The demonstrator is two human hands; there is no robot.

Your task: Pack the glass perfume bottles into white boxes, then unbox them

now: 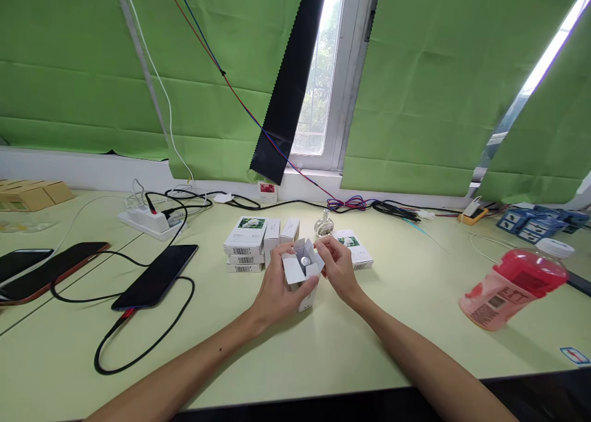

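My left hand [276, 290] is wrapped round a small white carton [293, 270] that stands upright with its top flaps open. Inside it, a round silvery cap [305, 261] shows. At the carton's right side, the fingers of my right hand [340, 271] are pinched together on a top flap. Just behind my hands stands a small clear glass bottle [324, 226]. A white box with a flower picture [362, 257] lies flat behind my right hand. To the left are stacked white boxes [244, 240], with two narrow white boxes [271, 232] beside them.
Several phones lie at the left, one a dark phone [157, 277] on a looped black cable. Behind it sits a white power strip [154, 222]. A pink drink bottle [512, 286] stands at the right, before several blue boxes [540, 225]. Cables [295, 204] run along the back edge.
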